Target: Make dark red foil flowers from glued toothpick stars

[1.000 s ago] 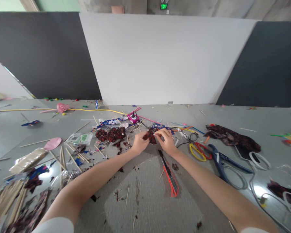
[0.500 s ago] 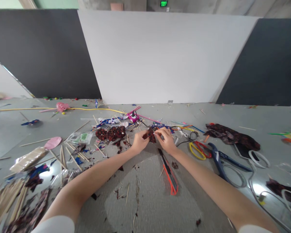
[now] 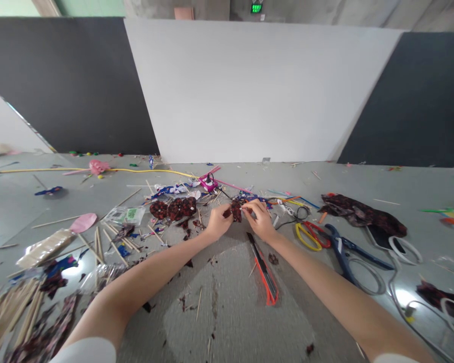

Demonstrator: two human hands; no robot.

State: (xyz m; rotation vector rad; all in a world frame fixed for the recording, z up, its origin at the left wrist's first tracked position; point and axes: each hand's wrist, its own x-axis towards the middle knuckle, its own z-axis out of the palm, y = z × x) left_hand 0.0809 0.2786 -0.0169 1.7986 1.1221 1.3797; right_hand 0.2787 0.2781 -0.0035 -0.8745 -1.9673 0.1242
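A small piece of dark red and black patterned fabric point(image 3: 236, 211) hangs between my two hands. My left hand point(image 3: 219, 221) pinches its left edge. On the other side, the fingers of my right hand point(image 3: 259, 219) are closed at the fabric's upper right, with a tiny pale bit at the fingertips. Left of my left hand lies a gathered strip of the same fabric point(image 3: 173, 208). A red and black utility knife point(image 3: 264, 269) rests on the floor below my right hand.
Yellow and red scissors point(image 3: 309, 236) and blue-handled shears point(image 3: 339, 252) lie to the right, near a phone under dark cloth point(image 3: 363, 214). Wooden sticks point(image 3: 17, 307) are heaped at lower left. Behind my hands sits a magenta power socket point(image 3: 208, 182) with a yellow cord.
The small fabric piece has turned slightly and hangs narrower between my fingers. Both hands keep their hold in nearly the same place.
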